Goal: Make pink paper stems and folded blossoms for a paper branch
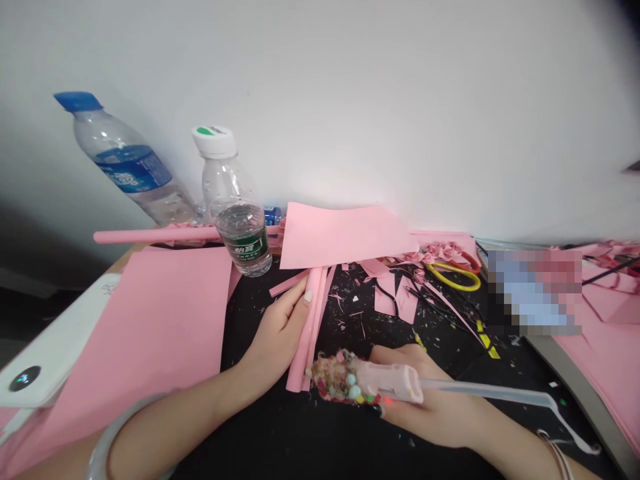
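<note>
Left hand [283, 333] on my feed: grip closed round a rolled pink paper tube [306, 347], thumb pressed on it, other fingers mostly hidden. Tube lies near-to-far mid-scene over the black counter [250, 433], narrow pink strip [321, 307] along its right side.

Right hand [445, 413], just right of that: grip wrapped about a pale pink pen-like tool [395, 381], thumb on the near side, fingers on the far side. Tool's left end is crusted with coloured beads [345, 383] and overlaps the tube's near end; can't tell if they touch. Small red glow under the tool, translucent strip [490, 390] trailing right from its back end.

Left side I've got a large pink sheet [170, 300], with a white power bank [55, 340] beside it, display lit. Far left: blue-capped bottle [133, 167], white-capped bottle [240, 220], long pink tube [155, 235] running behind the latter. Far middle: pale pink sheet [340, 233], just beyond the held tube. Right of it: pink scraps [400, 297], yellow loop handle [455, 277]. Far right: pixelated patch, contents unreadable, more pink paper [610, 360] beside it.
</note>
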Demonstrator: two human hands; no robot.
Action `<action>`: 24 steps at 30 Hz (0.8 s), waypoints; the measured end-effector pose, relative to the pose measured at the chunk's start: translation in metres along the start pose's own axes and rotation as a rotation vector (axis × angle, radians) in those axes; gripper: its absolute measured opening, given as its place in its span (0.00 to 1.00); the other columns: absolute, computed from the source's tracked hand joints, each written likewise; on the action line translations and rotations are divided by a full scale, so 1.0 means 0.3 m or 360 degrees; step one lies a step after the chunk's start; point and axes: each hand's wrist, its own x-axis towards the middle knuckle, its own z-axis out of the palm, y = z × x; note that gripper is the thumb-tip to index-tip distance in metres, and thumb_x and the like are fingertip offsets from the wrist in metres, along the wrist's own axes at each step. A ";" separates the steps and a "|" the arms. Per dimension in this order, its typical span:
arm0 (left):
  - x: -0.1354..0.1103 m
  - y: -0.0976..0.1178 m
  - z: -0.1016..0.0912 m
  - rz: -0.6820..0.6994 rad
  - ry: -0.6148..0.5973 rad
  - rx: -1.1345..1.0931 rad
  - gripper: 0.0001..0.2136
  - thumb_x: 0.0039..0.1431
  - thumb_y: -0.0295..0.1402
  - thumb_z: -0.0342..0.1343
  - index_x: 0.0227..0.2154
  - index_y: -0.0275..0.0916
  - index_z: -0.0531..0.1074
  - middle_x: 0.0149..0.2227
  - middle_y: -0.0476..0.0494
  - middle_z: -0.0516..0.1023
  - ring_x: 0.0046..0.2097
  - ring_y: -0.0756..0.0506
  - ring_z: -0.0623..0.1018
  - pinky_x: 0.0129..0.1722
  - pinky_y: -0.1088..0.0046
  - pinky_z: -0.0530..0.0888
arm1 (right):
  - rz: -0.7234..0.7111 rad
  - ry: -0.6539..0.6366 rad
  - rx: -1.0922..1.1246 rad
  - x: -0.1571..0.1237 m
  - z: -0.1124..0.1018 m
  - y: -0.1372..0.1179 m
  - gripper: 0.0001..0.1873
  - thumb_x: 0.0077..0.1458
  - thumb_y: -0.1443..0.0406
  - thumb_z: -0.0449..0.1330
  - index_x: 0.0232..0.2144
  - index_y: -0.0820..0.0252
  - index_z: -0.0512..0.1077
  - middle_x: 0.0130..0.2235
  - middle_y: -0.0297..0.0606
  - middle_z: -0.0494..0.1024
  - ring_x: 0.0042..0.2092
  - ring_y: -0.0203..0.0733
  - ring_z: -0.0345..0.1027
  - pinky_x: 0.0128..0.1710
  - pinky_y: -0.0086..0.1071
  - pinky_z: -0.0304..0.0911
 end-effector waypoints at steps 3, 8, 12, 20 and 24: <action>0.003 0.006 0.000 0.0003 0.0001 0.0006 0.20 0.63 0.37 0.44 0.57 0.39 0.60 0.58 0.45 0.64 0.59 0.44 0.63 0.59 0.68 0.58 | 0.0022 -0.0027 0.0008 -0.002 0.000 -0.002 0.13 0.55 0.61 0.52 0.21 0.60 0.58 0.24 0.29 0.59 0.22 0.29 0.54 0.22 0.25 0.48; 0.008 0.012 -0.001 0.0013 0.0058 0.0024 0.20 0.62 0.37 0.45 0.56 0.40 0.61 0.58 0.46 0.64 0.60 0.43 0.62 0.58 0.69 0.59 | 0.0001 -0.0007 0.0021 -0.009 -0.001 0.004 0.15 0.57 0.59 0.50 0.21 0.60 0.59 0.24 0.30 0.59 0.22 0.30 0.54 0.21 0.26 0.47; 0.007 0.015 -0.001 -0.0013 0.0060 0.0026 0.20 0.63 0.37 0.44 0.57 0.41 0.60 0.58 0.46 0.65 0.58 0.45 0.64 0.56 0.71 0.62 | -0.0005 0.0060 0.0021 -0.008 -0.003 -0.001 0.15 0.57 0.60 0.49 0.22 0.60 0.61 0.24 0.31 0.61 0.22 0.30 0.56 0.22 0.26 0.49; 0.011 0.011 -0.001 -0.0005 0.0068 0.0010 0.20 0.63 0.37 0.44 0.57 0.40 0.60 0.58 0.45 0.64 0.59 0.44 0.62 0.57 0.69 0.60 | 0.0022 -0.0049 -0.0067 -0.005 0.003 0.003 0.14 0.55 0.60 0.52 0.21 0.60 0.60 0.23 0.30 0.62 0.22 0.30 0.56 0.21 0.25 0.49; 0.015 0.007 -0.006 -0.0013 0.0094 0.0009 0.20 0.62 0.38 0.44 0.56 0.39 0.61 0.59 0.46 0.64 0.60 0.44 0.61 0.58 0.70 0.59 | -0.0004 0.0070 -0.0063 -0.013 -0.011 0.005 0.16 0.57 0.58 0.49 0.22 0.60 0.62 0.23 0.32 0.64 0.21 0.31 0.57 0.21 0.26 0.50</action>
